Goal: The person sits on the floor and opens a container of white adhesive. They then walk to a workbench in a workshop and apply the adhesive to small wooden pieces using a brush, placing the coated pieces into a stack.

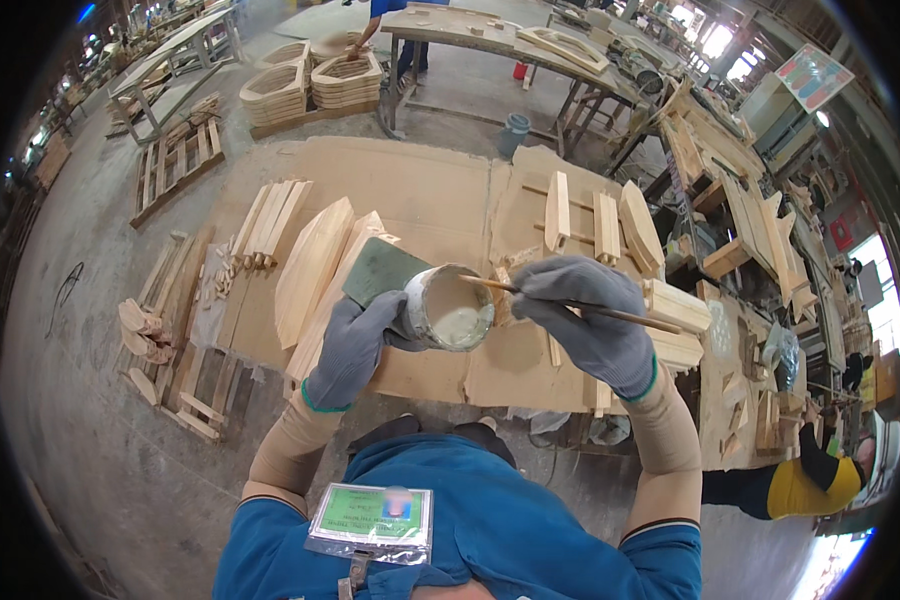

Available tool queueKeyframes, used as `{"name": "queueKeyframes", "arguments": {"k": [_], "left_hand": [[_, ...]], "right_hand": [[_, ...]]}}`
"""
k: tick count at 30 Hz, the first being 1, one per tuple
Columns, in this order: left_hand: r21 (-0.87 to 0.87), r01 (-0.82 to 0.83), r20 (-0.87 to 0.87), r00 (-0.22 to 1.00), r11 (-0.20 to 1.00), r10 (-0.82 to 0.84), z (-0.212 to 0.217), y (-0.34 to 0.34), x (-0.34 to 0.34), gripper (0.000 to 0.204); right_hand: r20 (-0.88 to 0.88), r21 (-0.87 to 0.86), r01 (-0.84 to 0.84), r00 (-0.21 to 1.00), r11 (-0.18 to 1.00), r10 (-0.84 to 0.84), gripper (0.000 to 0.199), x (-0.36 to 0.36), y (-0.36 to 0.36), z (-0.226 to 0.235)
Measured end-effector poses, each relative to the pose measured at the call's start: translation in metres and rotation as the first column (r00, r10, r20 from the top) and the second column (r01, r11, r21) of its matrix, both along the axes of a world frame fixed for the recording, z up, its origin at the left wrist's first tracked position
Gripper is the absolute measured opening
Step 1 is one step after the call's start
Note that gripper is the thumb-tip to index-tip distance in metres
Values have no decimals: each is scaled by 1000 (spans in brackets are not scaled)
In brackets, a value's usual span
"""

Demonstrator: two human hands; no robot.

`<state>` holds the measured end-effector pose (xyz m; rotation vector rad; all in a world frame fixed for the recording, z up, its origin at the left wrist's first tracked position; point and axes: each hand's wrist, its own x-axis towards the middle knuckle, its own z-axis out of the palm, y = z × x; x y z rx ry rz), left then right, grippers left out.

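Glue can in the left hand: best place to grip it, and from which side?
Grip the round side wall of the glue can, coming from its left, as the left hand does now. The can is tilted with its open mouth facing the right hand, whose thin stick reaches toward that mouth, so the rim and the right side should stay free. A wrap round the wall suits its cylinder shape.

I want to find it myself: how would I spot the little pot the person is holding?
Look at the big sheet of cardboard on the floor, then at the two grey-gloved hands above it. The left hand grips a small round tin. Unlike the pale wooden pieces around, it is open-topped and filled with creamy paste.
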<state>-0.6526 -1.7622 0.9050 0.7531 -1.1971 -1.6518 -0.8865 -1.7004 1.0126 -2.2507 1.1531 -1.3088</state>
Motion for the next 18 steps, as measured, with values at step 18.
{"name": "queueKeyframes", "arguments": {"k": [18], "left_hand": [[-141,-293,111,945,946,309,-17,26,12,20]], "right_hand": [[531,438,89,777,895,-337,6,40,5,-74]]}}
